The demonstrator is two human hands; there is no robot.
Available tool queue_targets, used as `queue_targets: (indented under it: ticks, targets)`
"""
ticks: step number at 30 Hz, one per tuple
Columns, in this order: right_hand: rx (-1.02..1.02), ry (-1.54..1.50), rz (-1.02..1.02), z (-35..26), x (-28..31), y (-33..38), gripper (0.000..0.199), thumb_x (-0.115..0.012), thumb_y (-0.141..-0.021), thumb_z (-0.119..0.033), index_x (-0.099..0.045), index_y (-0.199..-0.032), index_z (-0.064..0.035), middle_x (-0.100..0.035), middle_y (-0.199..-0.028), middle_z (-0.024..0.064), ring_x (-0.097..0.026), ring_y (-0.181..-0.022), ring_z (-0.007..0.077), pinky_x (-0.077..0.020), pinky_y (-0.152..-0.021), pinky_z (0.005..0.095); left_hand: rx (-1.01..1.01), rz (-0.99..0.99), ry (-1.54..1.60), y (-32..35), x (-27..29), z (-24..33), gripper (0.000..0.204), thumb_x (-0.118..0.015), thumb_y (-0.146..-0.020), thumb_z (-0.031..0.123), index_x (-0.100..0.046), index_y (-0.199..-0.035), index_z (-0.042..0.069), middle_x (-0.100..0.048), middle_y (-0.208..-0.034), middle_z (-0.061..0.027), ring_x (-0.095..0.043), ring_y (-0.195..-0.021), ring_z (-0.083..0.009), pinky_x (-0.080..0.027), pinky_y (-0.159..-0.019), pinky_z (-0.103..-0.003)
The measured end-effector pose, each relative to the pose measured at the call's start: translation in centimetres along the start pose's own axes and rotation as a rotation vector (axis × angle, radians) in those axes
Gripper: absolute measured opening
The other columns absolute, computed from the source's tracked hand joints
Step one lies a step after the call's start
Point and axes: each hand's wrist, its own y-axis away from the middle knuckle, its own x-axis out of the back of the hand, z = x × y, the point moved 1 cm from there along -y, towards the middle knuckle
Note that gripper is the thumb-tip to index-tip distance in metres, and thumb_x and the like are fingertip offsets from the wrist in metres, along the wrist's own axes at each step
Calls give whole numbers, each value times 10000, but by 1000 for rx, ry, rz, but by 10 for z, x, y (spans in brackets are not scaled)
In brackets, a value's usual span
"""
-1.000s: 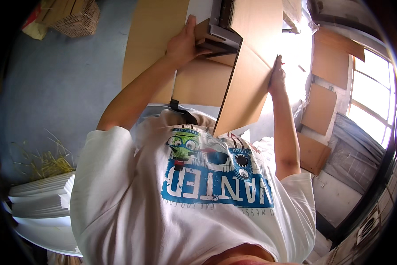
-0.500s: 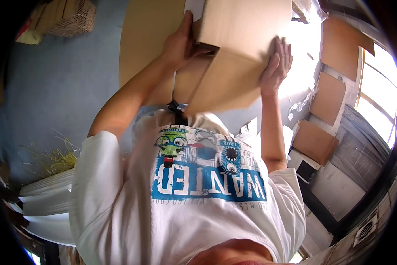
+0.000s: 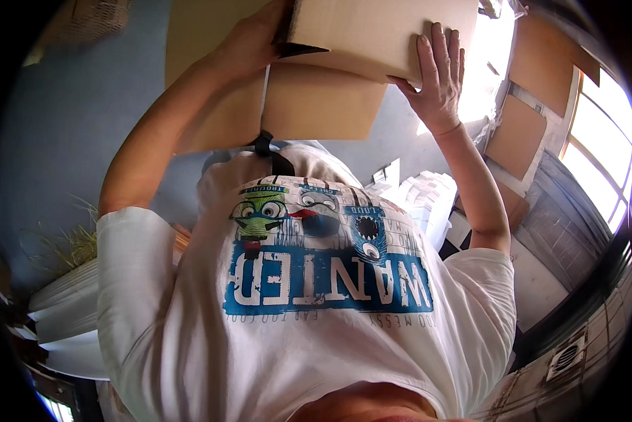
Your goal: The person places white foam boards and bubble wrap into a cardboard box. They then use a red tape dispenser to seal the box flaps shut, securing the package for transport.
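Observation:
A brown cardboard box (image 3: 372,32) is at the top of the view, in front of my body, partly cut off by the upper edge. Its flaps (image 3: 323,102) fold out toward me, with a pale gap between two of them. My left hand (image 3: 265,32) is closed on the box's left edge beside a dark opening; its fingertips are hidden. Against the box's right side, my right hand (image 3: 437,81) lies flat with its fingers stretched out and its thumb toward the lower edge.
Pale stacked sheets (image 3: 73,309) are at the left, with yellowish strands (image 3: 80,239) beside them. A wicker basket (image 3: 105,17) is at the upper left. Flat cardboard pieces (image 3: 516,133) lean at the right near a bright window (image 3: 604,148). White stacked items (image 3: 428,200) stand beside me.
The box has moved up and slightly left, and its near flap has swung out flatter. Both hands went along with it; my right hand's fingers now spread wider.

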Motion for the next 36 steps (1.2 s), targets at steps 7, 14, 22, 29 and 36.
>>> queue_targets:
  ticks: [7, 14, 22, 29, 36]
  targets:
    - [-64, -37, -7, -14, 7, 1, 819, -785, -718, -425, -450, -1422, -176, -399, -1504, 150, -354, -1354, 479, -297, -1052, 627, -83, 218, -233, 24, -32, -31, 517, -724, -842, 308, -559, -1287, 102, -629, -1235, -106, -590, -1149, -288, -307, -1102, -471]
    - [-24, -281, -282, -5, 73, -50, 843, -677, -870, -438, -267, -1527, -106, -297, -1560, 155, -236, -1453, 361, -205, -1165, 536, -102, 409, -616, 9, -36, -48, 1057, -656, -712, 677, -297, -1472, 36, -512, -1393, -145, -541, -1215, -331, -196, -1132, -597]
    - [-401, -123, 249, 55, 4, -218, 696, -314, -1006, -522, -352, -1451, 12, -344, -1508, 217, -308, -1399, 361, -186, -1170, 499, -20, 305, -669, 18, -36, -43, 867, -628, -846, 471, -250, -1494, 36, -498, -1415, -127, -562, -1184, -311, -191, -1152, -561]
    - [-622, 133, 3, 51, -59, -257, 572, -401, -1000, -439, -517, -1296, 36, -498, -1369, 238, -428, -1326, 345, -327, -1101, 464, -16, 386, -666, 14, -45, -44, 820, -479, -898, 554, -265, -1500, 39, -440, -1477, -104, -532, -1235, -273, -188, -1163, -538]
    - [-967, -82, -75, -1, -50, -310, 734, -432, -964, -506, -448, -1340, 124, -398, -1425, 325, -344, -1356, 440, -270, -1125, 510, 74, 292, -561, 6, -44, -42, 938, -487, -850, 682, -268, -1498, 40, -481, -1443, -110, -477, -1292, -307, -156, -1175, -530]
